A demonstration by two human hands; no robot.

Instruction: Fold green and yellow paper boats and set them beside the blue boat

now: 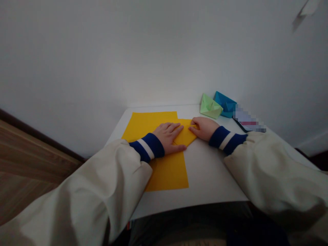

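A folded piece of yellow paper [185, 134] lies on the white table, partly over the right side of a larger flat yellow sheet [169, 174]. My left hand [169, 135] rests flat with fingers spread, pressing on the folded paper's left part. At the folded paper's right edge, my right hand [203, 127] has its fingers curled and its thumb against them, pinching the paper there. The left hand and sleeve hide part of the large sheet.
Two folded paper boats, one light green [210, 106] and one blue [224, 104], stand at the table's back right. Beside them lies a flat, blurred-out object [247, 119]. A white wall [164, 51] rises behind the table [212, 181]. Wooden furniture [30, 164] stands at the left.
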